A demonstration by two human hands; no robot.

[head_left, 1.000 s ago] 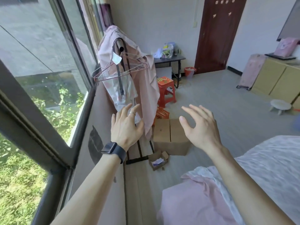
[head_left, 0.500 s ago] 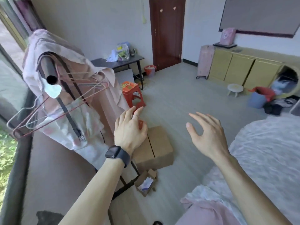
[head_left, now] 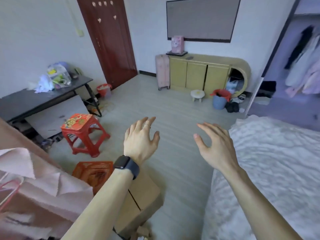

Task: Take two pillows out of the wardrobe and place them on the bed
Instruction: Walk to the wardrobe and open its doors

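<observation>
Both hands were empty. The L hand (head_left: pixel 140 141) and the R hand (head_left: pixel 218 149) hovered over the floor (head_left: pixel 173 110), fingers spread apart and holding nothing. The pillows were not in view. The wardrobe (head_left: pixel 285 110) stood open at the far right, well apart from the hands, and its inside was dim and blurred, so one could not tell where they lay. The bed (head_left: pixel 277 161) was just beside the R arm.

Risks, as a judgement only:
- A foot could catch on the things at the left, i.e. the stool (head_left: pixel 81 132), the crate (head_left: pixel 93 172) and the box (head_left: pixel 143 193), if the person watched the wardrobe and not the floor.
- The clothes (head_left: pixel 304 66) hung close together, so a pillow pulled out quickly could drag a garment w/ it.
- Pillows are prob. soft and bulky, so two carried at once could slip from a loose hold or block the view of the bed corner.

Materials:
- The bed cover was white w/ a crinkled, puckered surface.
- The stool was glossy red plastic w/ a printed square top and splayed legs.
- The crate was orange w/ a grid wall.
- The box was plain brown cardboard.
- The floor was pale planks, smooth.
- The cabinet (head_left: pixel 199 73) was yellowish w/ flat doors and one rounded end.
- The watch (head_left: pixel 127 166) on the L wrist had a dark matte band.
</observation>
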